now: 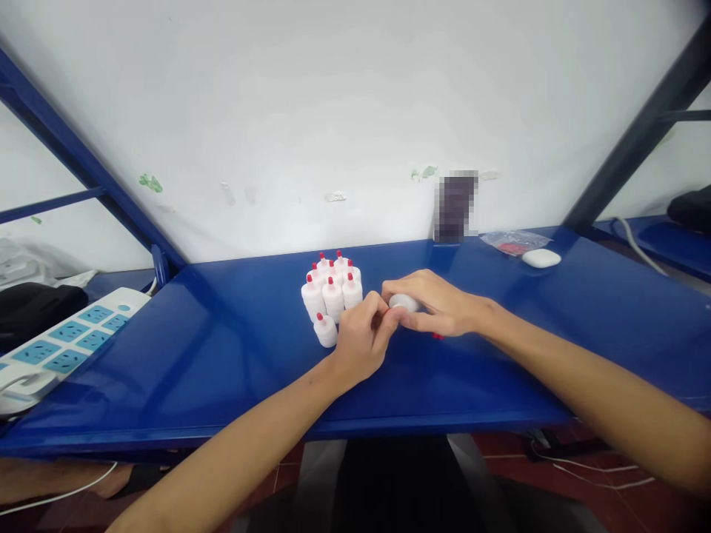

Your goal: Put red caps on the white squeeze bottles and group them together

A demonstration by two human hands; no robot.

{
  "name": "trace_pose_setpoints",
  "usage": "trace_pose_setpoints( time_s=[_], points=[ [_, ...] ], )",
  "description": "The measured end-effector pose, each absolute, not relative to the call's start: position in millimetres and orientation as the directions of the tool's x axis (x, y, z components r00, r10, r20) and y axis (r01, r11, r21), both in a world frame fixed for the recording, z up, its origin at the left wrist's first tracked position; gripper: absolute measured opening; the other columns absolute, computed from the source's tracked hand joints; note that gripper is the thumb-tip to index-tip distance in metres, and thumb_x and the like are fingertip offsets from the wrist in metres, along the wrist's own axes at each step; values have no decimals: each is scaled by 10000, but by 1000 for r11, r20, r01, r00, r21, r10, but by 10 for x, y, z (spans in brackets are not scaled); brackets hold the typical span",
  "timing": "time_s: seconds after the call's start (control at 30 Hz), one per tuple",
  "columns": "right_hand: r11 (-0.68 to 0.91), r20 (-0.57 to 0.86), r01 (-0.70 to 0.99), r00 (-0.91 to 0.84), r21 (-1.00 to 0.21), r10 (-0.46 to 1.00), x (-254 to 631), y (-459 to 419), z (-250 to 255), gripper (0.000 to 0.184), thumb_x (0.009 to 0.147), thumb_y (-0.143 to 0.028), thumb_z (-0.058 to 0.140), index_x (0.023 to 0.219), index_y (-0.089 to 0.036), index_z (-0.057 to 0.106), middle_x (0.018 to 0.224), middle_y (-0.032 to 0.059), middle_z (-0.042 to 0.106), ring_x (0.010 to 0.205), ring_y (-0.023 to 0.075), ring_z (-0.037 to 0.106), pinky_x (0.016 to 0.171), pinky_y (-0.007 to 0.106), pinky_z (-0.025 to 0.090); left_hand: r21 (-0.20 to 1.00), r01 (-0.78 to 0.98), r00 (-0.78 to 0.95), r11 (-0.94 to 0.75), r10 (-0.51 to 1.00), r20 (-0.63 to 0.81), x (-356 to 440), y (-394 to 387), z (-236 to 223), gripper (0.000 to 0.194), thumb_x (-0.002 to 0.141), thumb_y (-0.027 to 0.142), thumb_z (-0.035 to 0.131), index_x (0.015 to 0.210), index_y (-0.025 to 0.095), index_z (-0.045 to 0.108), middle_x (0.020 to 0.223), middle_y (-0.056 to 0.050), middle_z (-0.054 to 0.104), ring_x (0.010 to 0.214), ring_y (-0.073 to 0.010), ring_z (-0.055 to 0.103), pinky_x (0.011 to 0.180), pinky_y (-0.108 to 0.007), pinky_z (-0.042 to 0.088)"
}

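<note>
My right hand (438, 302) is curled around a small white bottle (404, 302), tilted with its narrow end toward my left hand (364, 337). The thumb and forefinger of my left hand pinch together at that end of the bottle. Whatever lies between those fingertips is hidden. Just left of my left hand stands a single white bottle with a red tip (325, 331). Behind it, several more white bottles with red tips (333, 296) stand upright in a tight cluster. A few small red caps (438, 336) show on the table below my right hand.
The blue table (233, 355) meets a white wall. At the back right are a clear plastic bag with red pieces (514, 243), a white rounded case (541, 258) and a pixelated dark upright object (456, 207). A white power strip (78, 333) lies at the left.
</note>
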State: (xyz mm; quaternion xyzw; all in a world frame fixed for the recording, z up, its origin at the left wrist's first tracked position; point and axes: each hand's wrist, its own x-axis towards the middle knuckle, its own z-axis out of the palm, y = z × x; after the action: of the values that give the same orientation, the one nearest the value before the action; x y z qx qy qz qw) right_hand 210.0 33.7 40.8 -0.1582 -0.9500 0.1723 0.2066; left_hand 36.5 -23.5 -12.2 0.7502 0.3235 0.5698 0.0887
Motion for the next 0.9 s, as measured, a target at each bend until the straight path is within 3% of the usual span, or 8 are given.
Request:
trace_pose_setpoints(
  time_s=[0.13,0.4,0.63,0.73,0.9],
  points=[
    [844,314,154,-882,-514,352,2106,352,395,454,937,-595,344,765,-188,445,633,-41,448,555,95,365,586,252,277,428,420,189,-801,538,822,350,-212,-134,275,950,250,558,725,178,417,590,73,418,497,-48,370,486,-183,294],
    [720,159,217,-895,-659,416,2087,367,381,593,870,-707,397,611,-175,441,567,-47,358,526,80,273,509,239,217,261,470,312,-843,435,845,341,-194,-128,318,986,315,476,707,192,384,561,71,404,470,-66,368,471,-212,288],
    [564,40,179,-935,-806,354,2087,355,416,567,874,-649,464,565,-180,384,536,-57,301,495,65,243,466,236,194,46,569,415,-821,335,846,338,-219,-98,283,981,316,506,740,188,433,575,58,495,491,-76,482,473,-221,333],
    [481,-2,160,-950,-862,313,2081,343,422,543,874,-603,507,561,-168,423,516,-54,334,479,61,267,447,229,202,49,576,429,-816,353,832,358,-265,-79,245,986,311,496,777,187,460,587,53,536,513,-87,537,476,-225,353],
    [471,-36,193,-946,-861,322,2073,299,461,449,853,-481,601,577,-146,488,510,-62,326,472,54,260,429,215,200,149,511,454,-847,413,789,357,-298,-107,209,1000,305,444,827,191,469,615,44,557,544,-101,559,481,-229,361]
  ],
)
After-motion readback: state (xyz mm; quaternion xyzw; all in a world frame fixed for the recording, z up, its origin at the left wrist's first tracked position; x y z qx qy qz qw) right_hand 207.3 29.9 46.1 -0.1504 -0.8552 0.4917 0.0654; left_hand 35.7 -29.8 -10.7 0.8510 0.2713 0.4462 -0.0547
